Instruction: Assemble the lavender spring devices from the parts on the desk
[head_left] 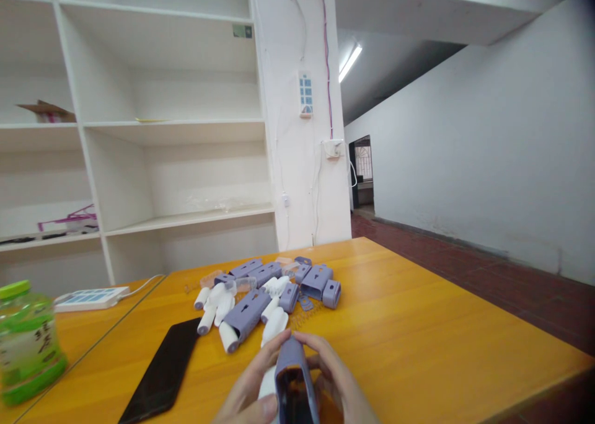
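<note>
One purple case sits between the left hand and the right hand, at the near side of the surface. Left fingers press one flank, thumb low on it; right fingers curl along the other, their tips nearly meeting the left ones over the far end. Open end faces the wearer; this grip probably steadies the case and leaves the hollow in view. A white piece shows between left hand and case; cannot tell whether it is held or lying.

Loose parts lie in a heap toward the far edge, presumably within easy reach: purple shells, white tubes, clear covers, thin springs. One white tube pokes from the near end of a shell.

Black tablet-like slab lies flat, slanting from the heap toward the near left, apart from the hands. Beyond the seam at left: power strip near the far edge, green-lidded jar upright, perhaps set there to stay out of the way.
</note>
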The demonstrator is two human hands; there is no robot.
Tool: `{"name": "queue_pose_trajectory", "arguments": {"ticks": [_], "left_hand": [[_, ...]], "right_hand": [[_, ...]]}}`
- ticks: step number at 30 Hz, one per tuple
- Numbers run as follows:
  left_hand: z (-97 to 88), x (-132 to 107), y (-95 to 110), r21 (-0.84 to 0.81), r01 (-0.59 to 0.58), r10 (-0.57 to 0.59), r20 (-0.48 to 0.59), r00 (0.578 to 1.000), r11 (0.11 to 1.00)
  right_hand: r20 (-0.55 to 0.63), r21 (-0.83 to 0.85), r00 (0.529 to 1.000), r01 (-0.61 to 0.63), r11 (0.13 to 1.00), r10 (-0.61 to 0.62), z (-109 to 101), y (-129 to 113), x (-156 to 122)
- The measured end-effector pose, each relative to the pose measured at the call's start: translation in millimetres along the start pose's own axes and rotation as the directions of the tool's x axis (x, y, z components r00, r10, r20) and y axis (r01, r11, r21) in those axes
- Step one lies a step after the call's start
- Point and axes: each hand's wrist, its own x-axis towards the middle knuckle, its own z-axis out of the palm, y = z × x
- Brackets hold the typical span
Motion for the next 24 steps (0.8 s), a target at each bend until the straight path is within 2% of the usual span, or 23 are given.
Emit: {"name": "queue_pose_trajectory", "arguments": {"ticks": [6,10,15,18,21,24], "left_hand": [[-2.6,5,-4,0.071,-0.019,0.026,-0.104,0.994,0.997],[2.8,4,-2,0.207,0.057,-0.024,-0.162,0.987,0.977],[11.3,0,15,0.264,0.067,-0.037,-0.118,0.992,0.962],[10.3,-3,22,0.279,0.119,-0.088,-0.123,0.988,0.953],[9.5,-3,22,0.202,0.145,-0.13,-0.086,0.988,0.969],[12.2,-1,21,0.093,0.125,-0.124,-0.018,0.992,0.988]], "right_hand": [[-0.18,-0.159,0.979,0.066,0.985,-0.095,-1,-4,-7],[-0.194,-0.242,0.968,0.107,0.964,-0.156,-3,1,-6],[-0.179,-0.218,0.976,0.083,0.973,-0.123,-2,6,-5],[-0.167,-0.202,0.981,0.069,0.977,-0.104,0,7,-5],[-0.144,-0.188,0.986,0.054,0.981,-0.082,1,6,-5],[-0.118,-0.099,0.993,-0.003,0.995,-0.008,0,6,-5]]}}
